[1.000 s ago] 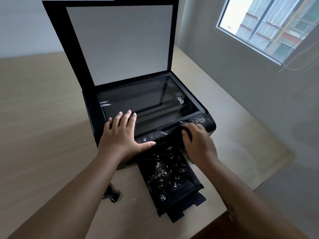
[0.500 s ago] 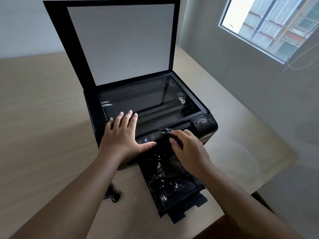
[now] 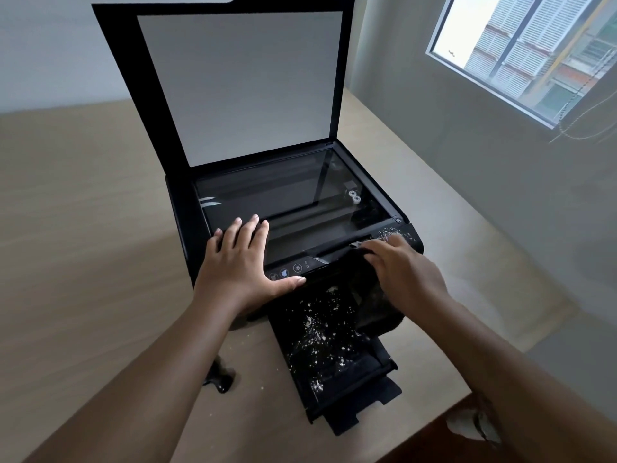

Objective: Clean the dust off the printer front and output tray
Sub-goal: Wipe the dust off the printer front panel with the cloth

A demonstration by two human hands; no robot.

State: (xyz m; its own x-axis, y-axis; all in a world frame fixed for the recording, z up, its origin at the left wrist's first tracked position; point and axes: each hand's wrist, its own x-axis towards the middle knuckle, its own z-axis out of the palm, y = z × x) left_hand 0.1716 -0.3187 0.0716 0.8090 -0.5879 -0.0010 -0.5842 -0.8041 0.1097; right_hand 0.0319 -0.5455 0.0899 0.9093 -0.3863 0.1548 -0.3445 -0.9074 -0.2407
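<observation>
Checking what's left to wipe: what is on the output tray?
White dust speckles the tray. The black cloth, under the right hand, covers its upper right, hiding anything there.

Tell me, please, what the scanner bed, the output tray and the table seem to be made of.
Scanner bed: glass, glossy; reflections show in it.
Output tray: probably black plastic, matte, speckled with white dust.
Table: looks like light wood or laminate, with faint grain lines.

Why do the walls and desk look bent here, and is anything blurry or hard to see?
Head view: the wide lens bows the edge of the pale wooden desk and tilts the bright window; the right hand is slightly motion-blurred; the dark cloth it holds blends into the black printer; the scanner glass shows pale reflections.
</observation>
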